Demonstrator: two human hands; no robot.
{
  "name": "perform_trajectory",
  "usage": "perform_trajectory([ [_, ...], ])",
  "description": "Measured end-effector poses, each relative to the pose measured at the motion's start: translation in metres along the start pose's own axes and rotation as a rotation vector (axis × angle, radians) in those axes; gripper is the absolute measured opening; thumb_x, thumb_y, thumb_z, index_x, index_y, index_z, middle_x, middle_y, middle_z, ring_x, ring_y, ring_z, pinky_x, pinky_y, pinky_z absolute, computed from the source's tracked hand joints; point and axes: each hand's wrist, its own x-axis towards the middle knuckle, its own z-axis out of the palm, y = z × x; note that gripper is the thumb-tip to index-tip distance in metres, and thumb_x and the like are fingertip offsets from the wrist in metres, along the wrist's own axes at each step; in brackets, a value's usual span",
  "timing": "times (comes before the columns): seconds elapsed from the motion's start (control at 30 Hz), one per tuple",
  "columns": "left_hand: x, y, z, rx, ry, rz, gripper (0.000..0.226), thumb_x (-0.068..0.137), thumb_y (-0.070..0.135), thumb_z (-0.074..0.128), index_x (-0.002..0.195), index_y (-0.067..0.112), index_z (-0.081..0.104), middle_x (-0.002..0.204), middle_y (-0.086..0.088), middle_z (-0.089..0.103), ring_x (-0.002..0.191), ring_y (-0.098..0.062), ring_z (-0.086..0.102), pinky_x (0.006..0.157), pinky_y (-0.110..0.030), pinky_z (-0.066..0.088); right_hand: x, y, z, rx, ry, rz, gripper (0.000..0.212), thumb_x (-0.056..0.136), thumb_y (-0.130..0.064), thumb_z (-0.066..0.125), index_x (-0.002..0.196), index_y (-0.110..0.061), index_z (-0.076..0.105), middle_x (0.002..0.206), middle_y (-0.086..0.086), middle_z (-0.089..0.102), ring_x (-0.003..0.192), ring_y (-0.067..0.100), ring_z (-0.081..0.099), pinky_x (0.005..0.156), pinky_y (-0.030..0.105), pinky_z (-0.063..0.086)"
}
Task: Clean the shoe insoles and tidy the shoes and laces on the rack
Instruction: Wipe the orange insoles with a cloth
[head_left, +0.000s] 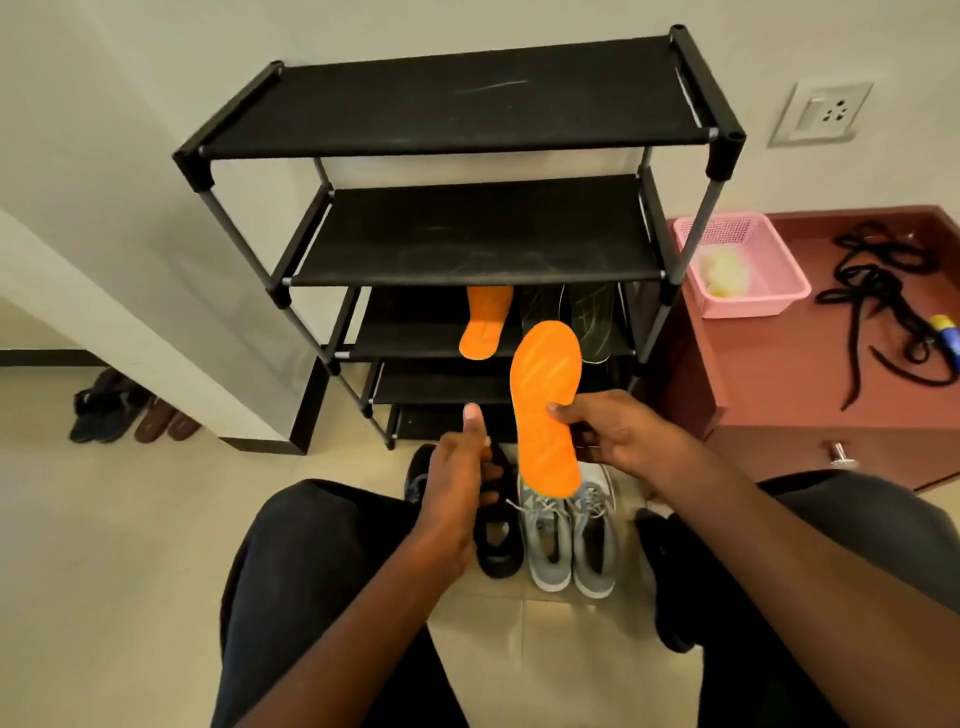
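Right hand (613, 431) pinching orange insole (545, 400); left hand (457, 478) gripping black shoe (498, 545). I'm thinking: hold flat, wipe toe to heel.

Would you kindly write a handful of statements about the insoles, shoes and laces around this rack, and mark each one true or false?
1. The right hand holds an orange insole. True.
2. A second orange insole lies on the rack's top shelf. False: it lies on a lower shelf, the third from the top.
3. The grey shoes stand on the floor in front of the rack. True.
4. The black laces lie inside the pink basket. False: they lie on the reddish-brown surface beside the basket.
5. The left hand grips a black shoe. True.
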Motion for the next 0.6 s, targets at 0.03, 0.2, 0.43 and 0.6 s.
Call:
perform_trajectory([
  [0.03,0.011,0.002,0.000,0.006,-0.002,-0.006,0.063,0.101,0.065,0.040,0.121,0.009,0.062,0.108,-0.010,0.070,0.100,-0.026,0.066,0.087,-0.043,0.055,-0.005,0.003,-0.009,-0.020,-0.041,0.016,0.019,0.091,-0.005,0.077,0.109,-0.004,0.072,0.113,0.015,0.076,0.090,0.027,0.074,0.067,0.038,0.057],
  [0.2,0.073,0.013,0.036,-0.104,-0.240,-0.109,0.086,0.090,0.082,0.039,0.146,0.018,0.052,0.131,-0.016,0.069,0.119,-0.035,0.068,0.106,-0.059,0.049,-0.017,0.007,-0.029,-0.103,-0.206,0.061,0.024,0.091,-0.011,0.077,0.115,-0.008,0.074,0.110,0.010,0.078,0.093,0.022,0.075,0.069,0.034,0.061],
  [0.43,0.133,0.023,0.079,-0.423,-0.485,-0.178,0.095,0.093,0.081,0.026,0.141,0.006,0.058,0.131,-0.029,0.065,0.113,-0.043,0.069,0.084,-0.052,0.062,-0.002,-0.015,-0.045,-0.328,-0.136,-0.019,0.030,0.090,-0.016,0.081,0.116,-0.005,0.072,0.105,0.010,0.080,0.086,0.021,0.076,0.077,0.038,0.060],
  [0.6,0.139,0.028,0.089,-0.462,-0.642,-0.087,0.098,0.095,0.082,0.022,0.136,0.004,0.064,0.141,-0.029,0.058,0.130,-0.042,0.058,0.109,-0.057,0.044,0.005,-0.023,-0.049,-0.399,-0.152,-0.021,0.026,0.093,-0.018,0.078,0.117,-0.010,0.071,0.107,0.006,0.079,0.091,0.022,0.077,0.080,0.038,0.060],
])
